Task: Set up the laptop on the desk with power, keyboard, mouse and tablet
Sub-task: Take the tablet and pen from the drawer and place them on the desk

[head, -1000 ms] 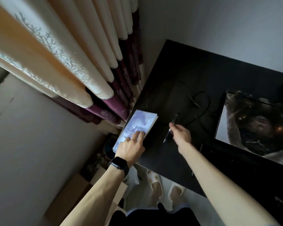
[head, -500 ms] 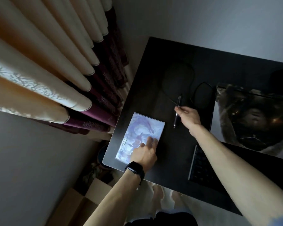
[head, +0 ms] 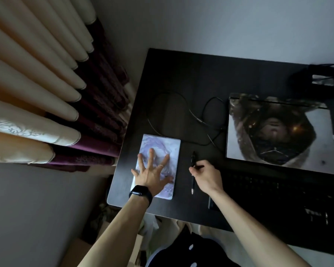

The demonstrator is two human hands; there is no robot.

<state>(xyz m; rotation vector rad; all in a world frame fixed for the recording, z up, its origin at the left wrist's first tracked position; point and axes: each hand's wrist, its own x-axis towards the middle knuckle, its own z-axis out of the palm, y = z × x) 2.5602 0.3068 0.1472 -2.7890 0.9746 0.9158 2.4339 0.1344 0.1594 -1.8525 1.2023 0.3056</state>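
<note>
A thin rectangular tablet (head: pixel 171 146) with a glossy, pale lilac marbled surface lies flat near the front left corner of a matte black desk (head: pixel 201 74), its long sides running away from the viewer. The person's left hand (head: pixel 150 175) presses flat on it, fingers straight and spread wide, covering its lower middle. A slim ring (head: pixel 161 165) sits on one finger and a black watch (head: pixel 141 194) on the wrist. Just right of the tablet and parallel to it lies a slender dark pen (head: pixel 193 158). The right hand (head: pixel 206 178) has its fingers curled round the pen's middle, and both ends show. A thin black cable (head: pixel 206 112) loops across the desk behind them. Farther right sits the flat laptop (head: pixel 316 122), showing a dark picture on a pale ground, with a black keyboard (head: pixel 278 193) in front. Cream and plum pleated curtains (head: pixel 46 93) hang at left.
</note>
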